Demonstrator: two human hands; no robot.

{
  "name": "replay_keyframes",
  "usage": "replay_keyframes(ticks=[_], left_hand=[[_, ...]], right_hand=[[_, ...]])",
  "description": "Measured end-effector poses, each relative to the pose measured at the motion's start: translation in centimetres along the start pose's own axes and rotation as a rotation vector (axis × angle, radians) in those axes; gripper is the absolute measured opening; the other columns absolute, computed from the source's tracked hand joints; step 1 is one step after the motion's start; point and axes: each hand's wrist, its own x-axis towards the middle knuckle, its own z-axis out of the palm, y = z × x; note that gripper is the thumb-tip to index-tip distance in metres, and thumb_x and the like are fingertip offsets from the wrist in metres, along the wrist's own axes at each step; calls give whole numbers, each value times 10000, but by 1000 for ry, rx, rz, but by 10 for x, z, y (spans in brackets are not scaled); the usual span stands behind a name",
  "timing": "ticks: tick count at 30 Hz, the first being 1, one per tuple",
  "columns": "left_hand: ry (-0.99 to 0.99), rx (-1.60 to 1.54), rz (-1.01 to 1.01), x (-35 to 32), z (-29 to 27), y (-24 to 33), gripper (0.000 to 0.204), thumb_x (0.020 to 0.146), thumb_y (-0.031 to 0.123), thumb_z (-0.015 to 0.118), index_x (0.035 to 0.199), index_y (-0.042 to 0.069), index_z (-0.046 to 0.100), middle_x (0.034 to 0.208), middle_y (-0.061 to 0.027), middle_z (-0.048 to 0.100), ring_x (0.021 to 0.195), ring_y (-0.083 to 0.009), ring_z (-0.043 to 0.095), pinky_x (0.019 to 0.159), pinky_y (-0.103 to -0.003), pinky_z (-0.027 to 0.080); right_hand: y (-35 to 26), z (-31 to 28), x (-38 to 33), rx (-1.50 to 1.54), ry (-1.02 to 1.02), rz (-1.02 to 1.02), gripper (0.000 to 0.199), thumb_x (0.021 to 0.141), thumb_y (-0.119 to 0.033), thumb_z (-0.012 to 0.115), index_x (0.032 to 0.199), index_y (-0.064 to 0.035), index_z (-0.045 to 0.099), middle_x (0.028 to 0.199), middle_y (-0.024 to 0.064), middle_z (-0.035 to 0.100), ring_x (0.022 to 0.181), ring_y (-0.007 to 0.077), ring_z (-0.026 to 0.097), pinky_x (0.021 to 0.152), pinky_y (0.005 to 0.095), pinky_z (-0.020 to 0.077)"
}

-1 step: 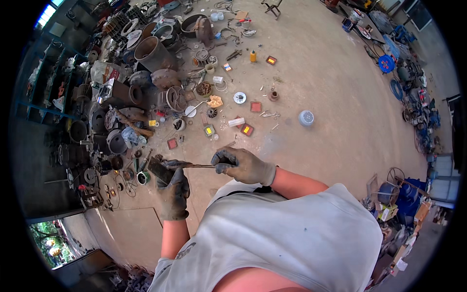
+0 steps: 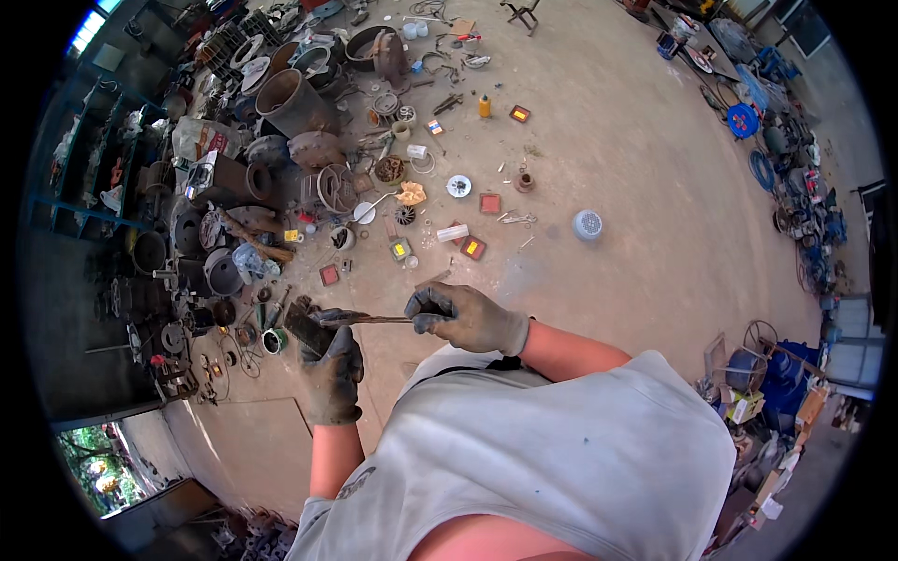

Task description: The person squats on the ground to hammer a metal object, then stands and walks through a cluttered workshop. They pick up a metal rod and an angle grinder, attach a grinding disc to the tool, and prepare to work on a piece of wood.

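Both my hands wear dark, stained work gloves. My left hand (image 2: pixel 334 381) is closed around the lower end of a dark, blackened block (image 2: pixel 305 329) with a rough, ridged-looking face; its kind is not clear. My right hand (image 2: pixel 466 318) pinches the thin end of a long, slender tool (image 2: pixel 379 320) between thumb and fingers. That tool lies nearly level, its wider dark end reaching left to the block. Whether the two touch is hard to make out.
On the floor beyond my hands lie red trays (image 2: pixel 472 248), a white dish (image 2: pixel 458 186), a yellow bottle (image 2: pixel 485 107) and a grey perforated round part (image 2: pixel 587 225). Rusty drums (image 2: pixel 292 101) and machine parts crowd the left. A green-rimmed can (image 2: pixel 274 341) stands near my left hand.
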Motion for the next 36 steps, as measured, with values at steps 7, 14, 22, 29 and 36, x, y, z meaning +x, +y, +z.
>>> replay_keyframes(ticks=[7, 14, 22, 29, 36], left_hand=[[59, -21, -40, -13, 19, -20, 238, 1100, 318, 619, 1098, 84, 667, 604, 16, 503, 437, -71, 410, 398, -246, 308], [135, -215, -49, -17, 18, -51, 232, 1071, 352, 649, 1048, 125, 609, 613, 29, 481, 436, -70, 412, 358, -243, 274], [-120, -238, -18, -6, 31, -50, 280, 1061, 405, 671, 1069, 130, 619, 576, 36, 453, 426, -69, 381, 362, -247, 256], [-121, -127, -55, -3, 62, -43, 324, 1061, 461, 663, 1044, 140, 633, 593, 46, 433, 434, -61, 361, 363, -246, 261], [5, -104, -140, 9, 96, -39, 242, 1065, 400, 618, 1026, 161, 638, 625, 52, 423, 437, -83, 365, 361, -267, 266]], right_hand=[[19, -31, -8, -98, -109, -81, 245, 1017, -165, 681, 1219, -42, 616, 927, 35, 670, 754, 120, 603, 636, 315, 549], [4, -48, -13, -156, -223, 15, 334, 988, -138, 656, 1313, -66, 639, 1011, 66, 725, 911, 175, 668, 891, 369, 551], [-16, -72, -34, -146, -283, 74, 297, 1003, -154, 612, 1287, -104, 682, 935, 4, 700, 693, 99, 570, 673, 312, 515], [-4, -79, -60, -174, -132, 19, 295, 1002, -171, 607, 1276, -95, 684, 945, 21, 713, 772, 122, 627, 729, 322, 536], [25, -76, -85, -331, 107, -120, 355, 1022, -315, 678, 1297, -91, 692, 1060, 105, 777, 914, 239, 731, 853, 397, 567]])
